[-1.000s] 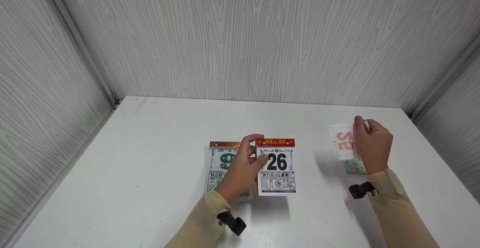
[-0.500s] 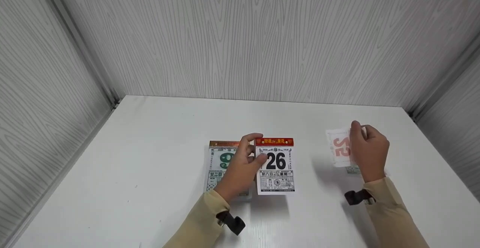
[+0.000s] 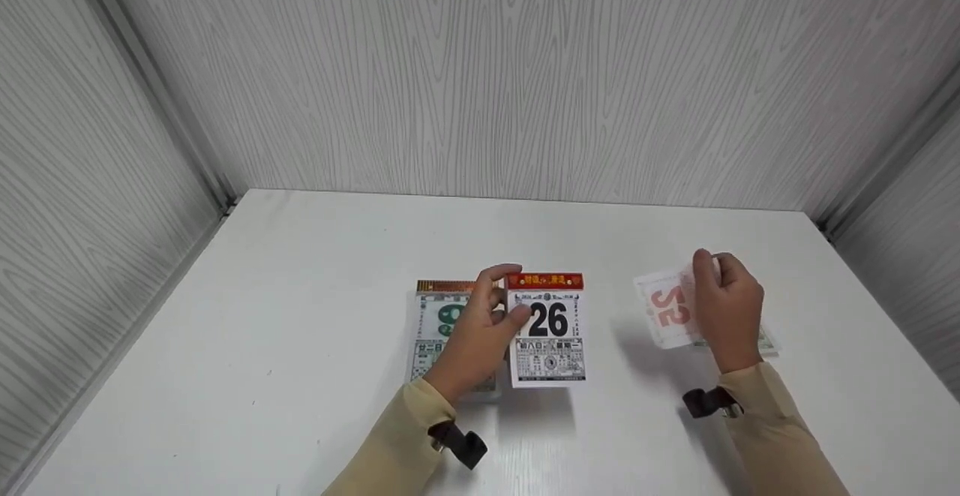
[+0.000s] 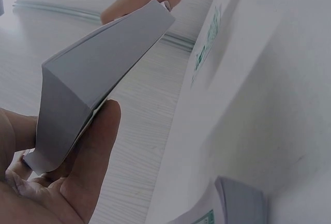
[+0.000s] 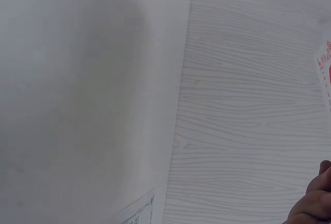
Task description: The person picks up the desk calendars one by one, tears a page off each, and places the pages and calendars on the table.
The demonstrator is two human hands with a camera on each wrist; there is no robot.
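Note:
My left hand [image 3: 480, 331] grips the left edge of a tear-off calendar pad [image 3: 547, 331] with a red top strip and a black "26", tilting it off the white table [image 3: 300, 316]. In the left wrist view my thumb and fingers [image 4: 77, 167] hold that pad [image 4: 98, 74] from behind. Another calendar pad [image 3: 439, 316] with a green "9" lies flat under my left hand. My right hand [image 3: 724, 308] pinches a loose torn sheet [image 3: 664, 308] with a red number showing reversed, held above the table. The right wrist view shows only a fingertip [image 5: 315, 203] and a sheet edge.
A printed loose sheet [image 3: 763, 342] lies on the table under my right hand. Grey wood-grain walls [image 3: 480, 83] close in the table at the back and both sides. A green-printed sheet [image 4: 207, 43] lies on the table in the left wrist view.
My right hand has moved the torn sheet down and to the left, nearer to me. The "26" pad in my left hand has shifted slightly left and up.

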